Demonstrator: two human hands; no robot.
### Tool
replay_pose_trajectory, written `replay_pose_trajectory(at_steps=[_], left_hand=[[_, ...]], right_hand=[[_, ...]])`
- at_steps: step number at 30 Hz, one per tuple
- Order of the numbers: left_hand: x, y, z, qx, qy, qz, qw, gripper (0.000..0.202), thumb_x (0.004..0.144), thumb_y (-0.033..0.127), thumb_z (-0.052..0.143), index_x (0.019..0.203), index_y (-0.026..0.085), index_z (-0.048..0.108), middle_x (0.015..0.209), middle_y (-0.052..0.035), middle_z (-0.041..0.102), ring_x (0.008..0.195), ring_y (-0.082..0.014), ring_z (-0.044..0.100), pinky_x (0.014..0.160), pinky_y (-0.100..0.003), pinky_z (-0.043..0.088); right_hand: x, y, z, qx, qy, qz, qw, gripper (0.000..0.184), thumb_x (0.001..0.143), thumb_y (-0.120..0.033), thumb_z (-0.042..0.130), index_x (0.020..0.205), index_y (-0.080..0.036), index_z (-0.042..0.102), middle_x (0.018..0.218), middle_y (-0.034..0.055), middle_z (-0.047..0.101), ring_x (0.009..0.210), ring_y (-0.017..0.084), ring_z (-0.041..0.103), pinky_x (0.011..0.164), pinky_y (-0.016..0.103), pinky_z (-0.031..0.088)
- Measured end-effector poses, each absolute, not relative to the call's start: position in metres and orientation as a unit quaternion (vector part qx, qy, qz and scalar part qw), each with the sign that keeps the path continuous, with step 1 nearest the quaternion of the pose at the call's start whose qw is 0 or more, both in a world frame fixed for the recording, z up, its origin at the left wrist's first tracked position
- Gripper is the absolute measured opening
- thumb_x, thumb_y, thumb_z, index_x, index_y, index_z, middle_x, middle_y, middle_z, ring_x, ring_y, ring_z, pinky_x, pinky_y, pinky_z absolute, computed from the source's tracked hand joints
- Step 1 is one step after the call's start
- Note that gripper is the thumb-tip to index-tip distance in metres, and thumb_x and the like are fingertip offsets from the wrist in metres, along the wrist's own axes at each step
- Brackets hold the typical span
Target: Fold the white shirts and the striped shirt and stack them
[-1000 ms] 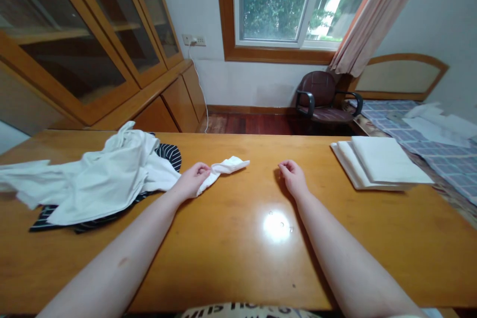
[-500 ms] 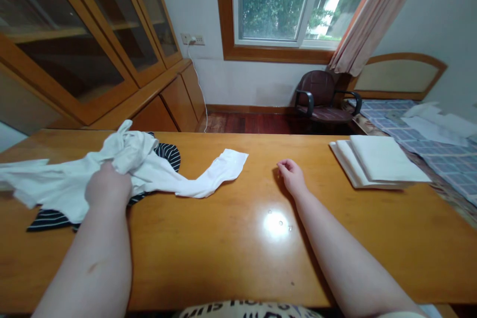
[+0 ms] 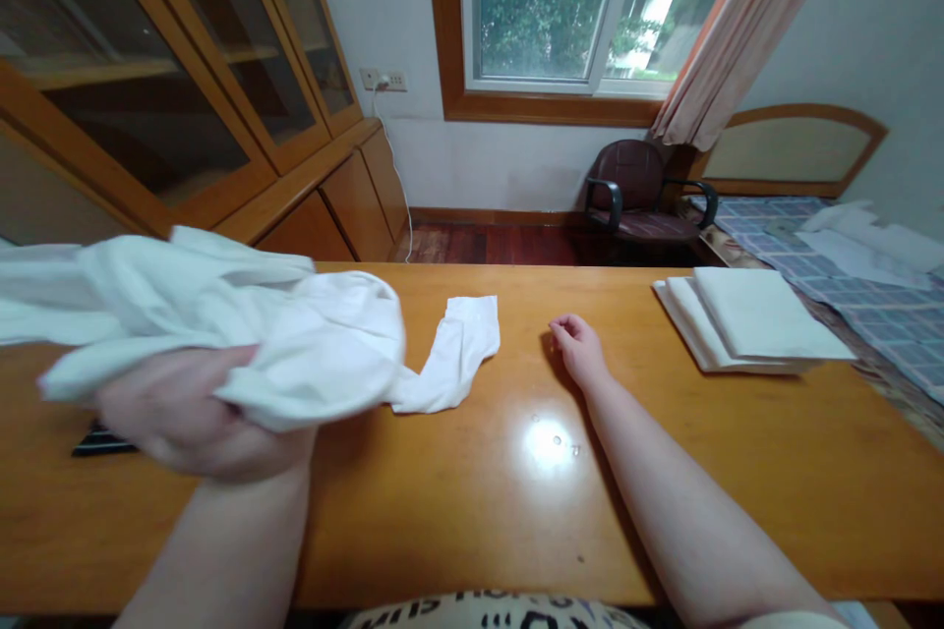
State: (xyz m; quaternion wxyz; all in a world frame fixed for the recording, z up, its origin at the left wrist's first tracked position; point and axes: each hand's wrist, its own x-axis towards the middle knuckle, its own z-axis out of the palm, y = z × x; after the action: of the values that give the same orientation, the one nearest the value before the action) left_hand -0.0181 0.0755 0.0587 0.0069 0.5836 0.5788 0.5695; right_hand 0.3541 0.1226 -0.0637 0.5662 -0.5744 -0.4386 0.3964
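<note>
Currently: one crumpled white cloth garment (image 3: 317, 334), mostly above the orange-brown wooden table (image 3: 442, 511), clenched in my left hand (image 3: 199, 413); likely light, limp, best grasped by gathered folds. My right hand (image 3: 579, 349), on the table: fingers curled together, empty.

Daylight visible at the sliding window (image 3: 550, 5), upper centre. Glare spot on the counter (image 3: 442, 511), lower centre. Left hand (image 3: 196, 418) blurred, lower left. Wide-angle distortion toward edges.

There is room across the surface (image 3: 442, 511) between the forearms (image 3: 671, 482). White cloth (image 3: 324, 344) in the left hand (image 3: 199, 413) blocks the left, its end trailing mid-surface; folded cloths (image 3: 763, 319) obstruct passage beyond the right hand (image 3: 578, 351).
</note>
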Motion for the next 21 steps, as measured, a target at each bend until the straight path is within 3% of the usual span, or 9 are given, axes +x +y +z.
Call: replay_pose_trajectory(at_steps=[1,2,4,7,11,15,18,21], left_hand=[[0.003,0.065,0.054,0.598,0.528,0.593,-0.108,0.02,0.063,0.042,0.063,0.081,0.034,0.062,0.084,-0.0051,0.056,0.105,-0.0353,0.051,0.095,-0.053,0.039],[0.024,0.055,0.049,0.649,0.48,0.573,-0.141,0.016,0.064,0.038,0.064,0.079,0.034,0.064,0.079,-0.004,0.056,0.093,-0.0314,0.055,0.091,-0.05,0.042],[0.063,0.042,0.039,0.78,0.423,0.459,-0.039,0.019,0.069,0.029,0.061,0.086,0.035,0.067,0.08,-0.0036,0.059,0.081,-0.0243,0.057,0.083,-0.041,0.046],[0.107,0.037,0.025,0.871,0.398,0.265,0.114,0.043,0.069,0.014,0.055,0.108,0.027,0.064,0.098,-0.0071,0.062,0.092,-0.0245,0.057,0.084,-0.039,0.045],[0.133,0.048,0.004,0.889,0.382,0.133,0.213,0.06,0.067,0.021,0.063,0.126,0.021,0.052,0.114,-0.0095,0.058,0.105,-0.0284,0.052,0.094,-0.045,0.04],[0.12,0.064,0.009,0.876,0.319,0.102,0.345,0.074,0.07,0.043,0.069,0.136,0.023,0.043,0.13,-0.0104,0.052,0.119,-0.0306,0.047,0.102,-0.047,0.034],[0.093,0.082,0.024,0.825,0.272,0.157,0.469,0.054,0.083,0.046,0.054,0.131,0.022,0.05,0.128,-0.0102,0.056,0.114,-0.0256,0.053,0.099,-0.04,0.04],[0.065,0.104,0.022,0.773,0.398,0.289,0.4,0.044,0.088,0.042,0.045,0.125,0.019,0.056,0.121,-0.011,0.06,0.106,-0.0236,0.058,0.097,-0.041,0.042]], right_hand=[[0.354,0.122,-0.063,-0.574,-0.436,0.397,0.568,0.023,0.072,-0.041,0.063,0.074,-0.02,0.055,0.053,-0.0057,0.051,0.047,0.01,0.046,0.047,0.023,0.034],[0.354,0.122,-0.063,-0.574,-0.434,0.397,0.57,0.023,0.072,-0.041,0.063,0.074,-0.02,0.055,0.053,-0.0058,0.051,0.047,0.01,0.046,0.047,0.023,0.035],[0.354,0.121,-0.062,-0.571,-0.436,0.398,0.57,0.024,0.072,-0.043,0.063,0.074,-0.02,0.055,0.053,-0.0053,0.052,0.048,0.011,0.046,0.048,0.023,0.035],[0.354,0.121,-0.059,-0.571,-0.464,0.393,0.552,0.026,0.074,-0.046,0.059,0.071,-0.019,0.057,0.054,-0.0037,0.054,0.05,0.011,0.047,0.05,0.024,0.036],[0.353,0.12,-0.056,-0.594,-0.518,0.361,0.498,0.027,0.075,-0.045,0.057,0.068,-0.019,0.059,0.058,-0.0019,0.057,0.056,0.013,0.05,0.056,0.025,0.038],[0.353,0.119,-0.056,-0.62,-0.558,0.326,0.445,0.024,0.078,-0.041,0.055,0.072,-0.019,0.061,0.064,-0.0006,0.061,0.064,0.015,0.054,0.062,0.027,0.039],[0.353,0.119,-0.055,-0.644,-0.581,0.294,0.402,0.021,0.078,-0.039,0.056,0.08,-0.02,0.064,0.068,-0.0005,0.061,0.064,0.015,0.053,0.061,0.027,0.038],[0.35,0.116,-0.05,-0.639,-0.646,0.234,0.345,0.019,0.078,-0.038,0.058,0.08,-0.021,0.067,0.072,0.0011,0.063,0.067,0.016,0.053,0.065,0.029,0.038]])
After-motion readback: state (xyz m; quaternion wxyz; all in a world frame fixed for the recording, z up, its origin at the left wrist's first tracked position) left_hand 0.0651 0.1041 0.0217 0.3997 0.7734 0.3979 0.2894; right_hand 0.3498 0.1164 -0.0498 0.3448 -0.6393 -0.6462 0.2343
